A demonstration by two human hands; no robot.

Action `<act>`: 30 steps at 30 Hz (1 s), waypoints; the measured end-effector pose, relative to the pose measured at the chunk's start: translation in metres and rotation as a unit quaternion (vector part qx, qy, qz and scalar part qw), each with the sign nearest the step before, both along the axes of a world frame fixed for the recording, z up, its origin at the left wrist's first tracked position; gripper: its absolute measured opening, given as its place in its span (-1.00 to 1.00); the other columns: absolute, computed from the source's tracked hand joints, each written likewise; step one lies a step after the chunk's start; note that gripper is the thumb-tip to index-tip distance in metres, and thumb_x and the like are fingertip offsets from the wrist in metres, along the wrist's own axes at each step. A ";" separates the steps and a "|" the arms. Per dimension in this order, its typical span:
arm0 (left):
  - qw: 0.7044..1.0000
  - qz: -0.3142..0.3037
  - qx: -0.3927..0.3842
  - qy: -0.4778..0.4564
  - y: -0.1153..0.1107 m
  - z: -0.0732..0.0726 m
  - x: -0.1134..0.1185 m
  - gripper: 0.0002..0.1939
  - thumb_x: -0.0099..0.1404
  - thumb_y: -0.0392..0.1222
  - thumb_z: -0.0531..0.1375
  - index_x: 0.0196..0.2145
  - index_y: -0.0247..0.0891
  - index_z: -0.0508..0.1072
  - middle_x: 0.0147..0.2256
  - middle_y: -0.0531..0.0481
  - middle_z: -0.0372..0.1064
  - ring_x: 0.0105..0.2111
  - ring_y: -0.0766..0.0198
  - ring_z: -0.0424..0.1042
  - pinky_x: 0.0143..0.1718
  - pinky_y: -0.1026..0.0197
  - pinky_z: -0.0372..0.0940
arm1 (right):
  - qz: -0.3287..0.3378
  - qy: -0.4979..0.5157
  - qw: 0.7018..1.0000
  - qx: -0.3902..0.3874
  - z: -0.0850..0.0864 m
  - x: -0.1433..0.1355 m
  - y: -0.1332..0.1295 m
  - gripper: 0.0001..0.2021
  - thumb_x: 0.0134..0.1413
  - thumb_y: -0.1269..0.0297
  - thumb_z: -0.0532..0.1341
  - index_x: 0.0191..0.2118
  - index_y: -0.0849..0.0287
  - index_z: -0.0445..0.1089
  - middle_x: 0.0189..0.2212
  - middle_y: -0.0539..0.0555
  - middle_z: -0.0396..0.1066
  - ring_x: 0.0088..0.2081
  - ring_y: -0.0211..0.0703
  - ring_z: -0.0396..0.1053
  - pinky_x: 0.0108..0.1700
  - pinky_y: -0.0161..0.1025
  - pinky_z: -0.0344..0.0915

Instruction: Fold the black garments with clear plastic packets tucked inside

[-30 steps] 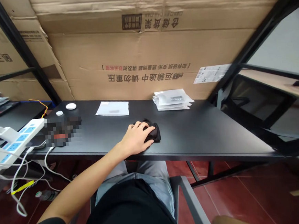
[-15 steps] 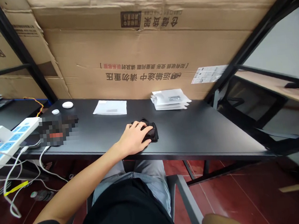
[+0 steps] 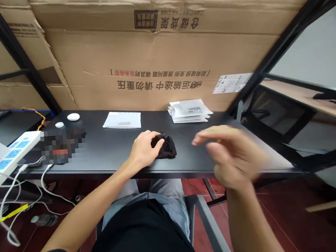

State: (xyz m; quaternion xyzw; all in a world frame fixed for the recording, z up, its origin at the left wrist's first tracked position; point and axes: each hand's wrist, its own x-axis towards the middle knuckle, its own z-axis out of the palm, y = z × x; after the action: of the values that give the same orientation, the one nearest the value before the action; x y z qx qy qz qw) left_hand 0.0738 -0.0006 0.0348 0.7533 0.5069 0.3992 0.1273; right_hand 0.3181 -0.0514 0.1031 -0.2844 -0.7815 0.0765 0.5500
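A small black folded cloth item (image 3: 167, 148) lies on the black desk (image 3: 106, 150) in front of me; its exact kind cannot be made out. My left hand (image 3: 145, 149) is closed on its left side, the thumb on top and the fingertips partly hidden behind it. My right hand (image 3: 234, 155), blurred by motion, hovers over the right part of the desk, apart from the cloth. Its thumb and curved fingers are spread from each other with nothing between them.
Near the back stand a stack of translucent pouches (image 3: 188, 110) and one flat pouch (image 3: 122, 120). A cardboard wall (image 3: 156, 49) closes off the rear. Leftward are a white oval case (image 3: 73, 116), a power strip (image 3: 16, 155) and cables. A chair armrest (image 3: 212, 227) is below right.
My right hand has risen into view above the desk's right side. My left hand has shifted left, from on top of the black cloth to its left edge.
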 end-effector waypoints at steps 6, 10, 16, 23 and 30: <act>0.991 0.064 -0.011 -0.116 -0.002 -0.001 -0.047 -0.61 0.53 -0.12 0.25 0.26 -0.13 0.48 -0.09 -0.04 0.67 -0.14 0.13 0.66 -0.13 0.13 0.51 | -0.006 -0.286 0.953 -0.097 -0.060 -0.016 0.053 -0.81 0.52 0.18 0.29 0.00 -0.01 0.70 0.12 0.19 0.67 0.19 0.18 0.62 0.28 0.15 0.61; 0.989 0.124 -0.070 -0.036 -0.013 -0.007 -0.096 -0.49 0.46 -0.12 0.27 0.32 -0.09 0.44 -0.21 0.04 0.66 -0.22 0.11 0.66 -0.10 0.09 0.50 | -0.021 -0.296 0.948 -0.116 -0.082 -0.011 0.061 -0.79 0.53 0.18 0.28 0.02 -0.03 0.71 0.12 0.19 0.67 0.22 0.20 0.60 0.30 0.18 0.60; 0.971 0.182 -0.038 0.154 -0.032 0.000 -0.113 -0.60 0.45 0.06 0.31 0.16 -0.07 0.59 -0.10 -0.10 0.61 -0.05 -0.07 0.60 -0.02 -0.04 0.49 | -0.017 -0.287 0.949 -0.132 -0.078 -0.010 0.058 -0.77 0.54 0.18 0.27 -0.02 -0.02 0.73 0.13 0.19 0.67 0.22 0.21 0.59 0.32 0.19 0.59; 0.972 0.086 0.008 0.217 -0.017 0.004 -0.057 -0.62 0.50 0.01 0.34 0.20 -0.09 0.61 0.16 -0.20 0.57 0.19 -0.18 0.50 0.21 -0.14 0.46 | -0.038 -0.293 0.945 -0.139 -0.075 -0.012 0.063 -0.78 0.53 0.22 0.24 -0.07 -0.02 0.69 0.09 0.16 0.68 0.17 0.19 0.60 0.24 0.18 0.60; 0.965 0.203 0.010 0.167 0.004 0.006 -0.121 -0.63 0.55 -0.15 0.20 0.23 -0.14 0.56 0.06 -0.21 0.65 0.07 -0.20 0.61 0.13 -0.12 0.48 | -0.046 -0.292 0.945 -0.141 -0.080 0.003 0.076 -0.85 0.49 0.27 0.26 -0.03 0.01 0.62 0.07 0.16 0.66 0.16 0.20 0.58 0.27 0.22 0.57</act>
State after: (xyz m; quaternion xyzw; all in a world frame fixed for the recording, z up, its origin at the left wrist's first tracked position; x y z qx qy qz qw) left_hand -0.0476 0.0038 0.0412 0.6916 0.6596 0.2899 -0.0503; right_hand 0.3213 0.0248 0.0232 -0.4049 -0.8749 0.0740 0.2552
